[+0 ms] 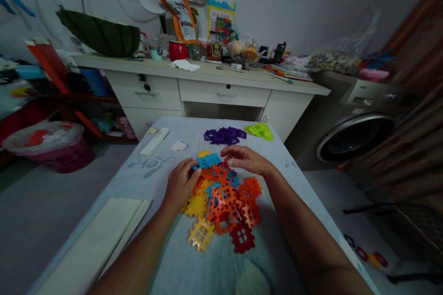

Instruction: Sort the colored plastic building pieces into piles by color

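Note:
A mixed pile of plastic interlocking building pieces (223, 196) lies on the cloth-covered table, in orange, red, yellow and blue. Many are notched squares with window-like openings, such as the yellow window piece (201, 234) and the dark red window piece (242, 238) at the near edge. My left hand (180, 183) rests at the pile's left side, thumb and fingers apart, its fingertips by the blue pieces (208, 161). Over the far right side of the pile, my right hand (247, 159) is open with fingers curved and nothing visible in it.
Purple pieces (225, 135) and lime-green pieces (259, 131) form separate heaps at the table's far end. A white strip-shaped object (154, 142) and a long pale panel (100, 226) lie on the left. Behind stands a cluttered white desk (145, 90); a washing machine (332, 115) is at right.

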Motion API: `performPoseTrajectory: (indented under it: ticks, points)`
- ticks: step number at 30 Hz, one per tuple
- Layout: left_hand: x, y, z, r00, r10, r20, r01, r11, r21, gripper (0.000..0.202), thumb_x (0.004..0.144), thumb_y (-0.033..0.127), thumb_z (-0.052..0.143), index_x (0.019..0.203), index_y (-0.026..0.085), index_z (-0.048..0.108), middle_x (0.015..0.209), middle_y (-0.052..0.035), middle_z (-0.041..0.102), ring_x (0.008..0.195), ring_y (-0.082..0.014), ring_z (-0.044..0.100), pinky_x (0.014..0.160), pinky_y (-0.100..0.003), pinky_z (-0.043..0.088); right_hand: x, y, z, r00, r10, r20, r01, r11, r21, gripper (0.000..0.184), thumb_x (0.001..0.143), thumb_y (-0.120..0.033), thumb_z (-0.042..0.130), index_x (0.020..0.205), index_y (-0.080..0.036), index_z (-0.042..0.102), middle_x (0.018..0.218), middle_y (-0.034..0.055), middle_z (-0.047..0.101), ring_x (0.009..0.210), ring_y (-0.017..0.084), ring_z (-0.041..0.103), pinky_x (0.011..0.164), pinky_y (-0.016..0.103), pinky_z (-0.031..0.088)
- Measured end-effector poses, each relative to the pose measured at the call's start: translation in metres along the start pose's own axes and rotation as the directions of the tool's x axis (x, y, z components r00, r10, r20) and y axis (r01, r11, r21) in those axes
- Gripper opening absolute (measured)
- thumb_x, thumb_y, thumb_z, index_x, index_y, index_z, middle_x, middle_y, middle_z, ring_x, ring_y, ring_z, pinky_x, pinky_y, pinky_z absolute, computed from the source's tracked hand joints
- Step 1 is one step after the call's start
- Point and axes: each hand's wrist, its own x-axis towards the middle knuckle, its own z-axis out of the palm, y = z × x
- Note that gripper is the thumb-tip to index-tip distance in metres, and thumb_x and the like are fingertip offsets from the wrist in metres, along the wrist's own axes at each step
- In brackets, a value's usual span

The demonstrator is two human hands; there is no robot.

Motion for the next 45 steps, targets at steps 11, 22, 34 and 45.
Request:
performPoseTrajectory:
  ticks: [11, 22, 34, 45]
  points:
    - [-0.005, 0.002, 0.000, 0.991, 0.054, 0.122, -0.074, 0.983, 0.166, 0.044, 0.089, 0.053, 0.052, 0.124, 0.026, 0.059, 0.129, -0.0080, 0.064, 0.121, -0.0280, 0.057, 0.105, -0.050, 0.039, 0.034, 0.107, -0.108, 0.495, 0.308, -0.813, -0.822, 0.469, -0.323, 0.086, 0.077, -0.053, 0.070, 0.151, -0.027, 0.035, 0.158, 0.0172, 0.028, 0.141, 0.040, 0.033, 0.110, 0.054, 0.032]
    - [-0.004, 0.002, 0.000, 0.990, 0.052, 0.130, -0.073, 0.983, 0.169, 0.041, 0.090, 0.050, 0.051, 0.123, 0.027, 0.059, 0.132, -0.0075, 0.063, 0.121, -0.0276, 0.056, 0.107, -0.051, 0.036, 0.034, 0.128, -0.120, 0.572, 0.384, -0.725, -0.806, 0.426, -0.410, 0.077, 0.084, -0.056, 0.062, 0.150, -0.025, 0.037, 0.155, 0.0170, 0.034, 0.135, 0.040, 0.042, 0.105, 0.056, 0.038]
    - [-0.005, 0.001, 0.001, 0.989, 0.048, 0.141, -0.074, 0.980, 0.185, 0.044, 0.089, 0.053, 0.051, 0.124, 0.026, 0.059, 0.132, -0.0081, 0.063, 0.122, -0.0287, 0.056, 0.106, -0.052, 0.036, -0.034, 0.073, -0.102, 0.939, 0.278, -0.204, -0.336, 0.872, -0.357, 0.041, 0.087, -0.050, 0.060, 0.114, -0.022, 0.068, 0.120, 0.0072, 0.068, 0.114, 0.026, 0.061, 0.099, 0.039, 0.047]
    - [-0.005, 0.001, 0.000, 0.990, 0.058, 0.129, -0.080, 0.980, 0.179, 0.043, 0.090, 0.053, 0.051, 0.124, 0.029, 0.060, 0.131, -0.0066, 0.063, 0.121, -0.0283, 0.057, 0.105, -0.051, 0.038, 0.058, 0.128, -0.131, 0.586, 0.373, -0.719, -0.773, 0.522, -0.359, 0.070, 0.094, -0.062, 0.045, 0.146, -0.016, 0.044, 0.153, 0.0243, 0.032, 0.138, 0.037, 0.036, 0.108, 0.056, 0.031]
